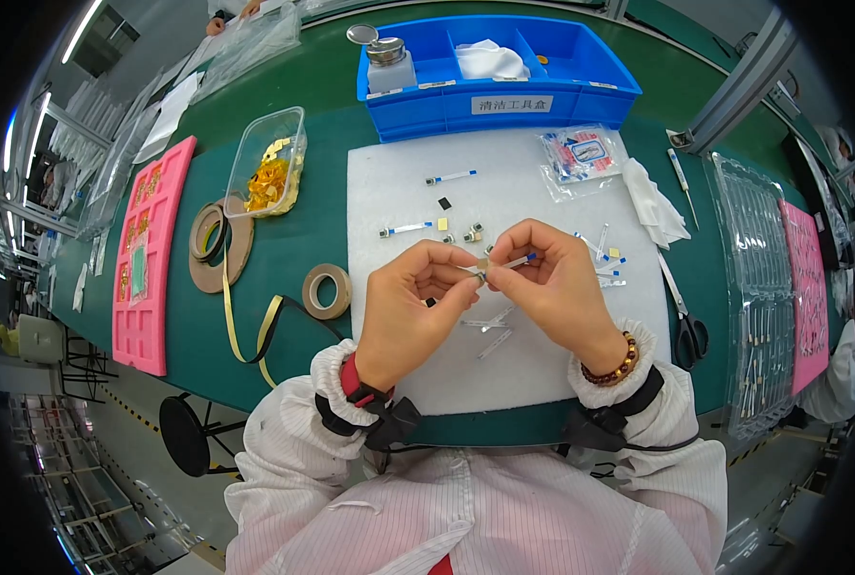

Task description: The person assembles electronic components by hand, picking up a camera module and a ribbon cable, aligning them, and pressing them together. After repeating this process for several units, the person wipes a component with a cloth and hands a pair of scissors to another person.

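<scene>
Over the white foam mat [389,335], my left hand [411,302] and my right hand [560,292] meet fingertip to fingertip. Between them is a small flat flex cable [519,261] with a blue end, which sticks out past my right fingers. Thumb and forefinger of the left hand pinch its small other end, partly covered by the fingertips. Similar blue-ended cables lie beyond, one flex cable [451,177] at the top and another flex cable [405,229] left of my hands. Tiny dark connector pieces [473,233] and a yellow square [442,223] lie close by.
Behind the mat stands a blue divided box [509,123] with a metal-topped dispenser bottle [389,69]. Leftward are a clear tub [296,144] of amber pieces, tape rolls [327,291] and a pink tray [150,326]. Scissors [688,335], a white cloth [655,206] and clear trays [755,287] lie right.
</scene>
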`<state>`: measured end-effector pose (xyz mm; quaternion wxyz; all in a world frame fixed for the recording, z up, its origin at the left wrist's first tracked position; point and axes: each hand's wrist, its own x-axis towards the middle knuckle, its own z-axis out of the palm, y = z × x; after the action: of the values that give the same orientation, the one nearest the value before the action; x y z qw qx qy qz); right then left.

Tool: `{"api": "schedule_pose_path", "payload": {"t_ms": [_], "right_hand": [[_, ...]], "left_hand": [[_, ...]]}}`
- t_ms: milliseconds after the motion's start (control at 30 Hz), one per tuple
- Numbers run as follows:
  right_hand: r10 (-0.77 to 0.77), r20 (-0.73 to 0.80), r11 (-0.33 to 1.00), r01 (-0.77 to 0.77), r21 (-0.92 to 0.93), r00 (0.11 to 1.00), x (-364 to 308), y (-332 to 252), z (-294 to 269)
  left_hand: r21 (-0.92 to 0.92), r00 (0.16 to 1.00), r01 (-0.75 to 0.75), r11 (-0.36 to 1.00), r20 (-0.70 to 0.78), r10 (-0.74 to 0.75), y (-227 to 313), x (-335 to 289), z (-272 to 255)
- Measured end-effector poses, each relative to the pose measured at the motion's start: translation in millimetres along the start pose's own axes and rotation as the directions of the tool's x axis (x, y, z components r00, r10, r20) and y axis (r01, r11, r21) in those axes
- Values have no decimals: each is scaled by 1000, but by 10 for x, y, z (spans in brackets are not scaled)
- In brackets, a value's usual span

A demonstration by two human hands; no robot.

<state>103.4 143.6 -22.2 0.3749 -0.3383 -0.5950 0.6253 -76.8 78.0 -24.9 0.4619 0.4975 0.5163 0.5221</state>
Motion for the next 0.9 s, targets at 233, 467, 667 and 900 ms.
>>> {"api": "schedule_pose_path", "payload": {"t_ms": [233,467,667,900], "right_hand": [[86,20,996,-85,-31,996,28,-22,-44],[52,32,994,-49,-100,998,32,10,-48],[71,21,995,-69,-75,997,31,13,-43],[81,33,992,-77,-96,996,29,6,-25]], "left_hand": [[-60,999,-24,998,-37,22,-11,2,8],[-74,999,11,997,-29,-13,-23,7,-7],[-75,999,-21,997,-32,18,-29,7,-16],[-97,999,-24,995,-30,21,-10,-12,-34]]}}
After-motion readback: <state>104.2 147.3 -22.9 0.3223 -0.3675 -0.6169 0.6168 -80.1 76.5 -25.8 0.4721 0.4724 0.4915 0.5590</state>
